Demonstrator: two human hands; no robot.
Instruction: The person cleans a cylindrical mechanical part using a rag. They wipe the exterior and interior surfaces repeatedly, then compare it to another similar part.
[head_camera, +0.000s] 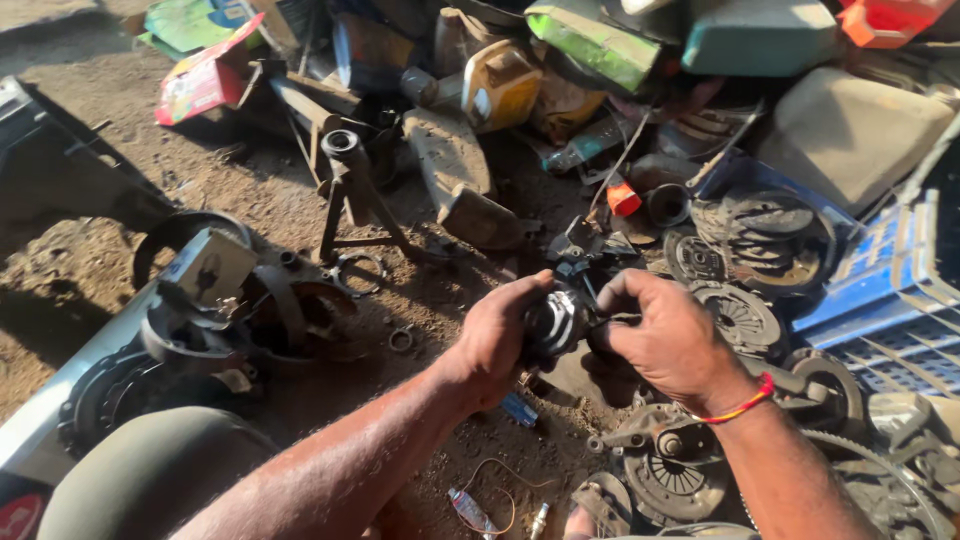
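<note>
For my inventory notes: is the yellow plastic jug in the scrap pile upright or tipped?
Tipped: the yellow plastic jug leans sideways among the scrap pile.

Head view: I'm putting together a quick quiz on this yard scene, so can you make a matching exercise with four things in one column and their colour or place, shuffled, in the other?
Things:
1. round metal part
2. jug
3. crate
4. thread band

Colour or place:
A. blue, at the right edge
B. red and yellow, around the right wrist
C. held between the left hand and the right hand
D. yellow, in the scrap heap at the top

Pairs: 1-C, 2-D, 3-A, 4-B
</note>
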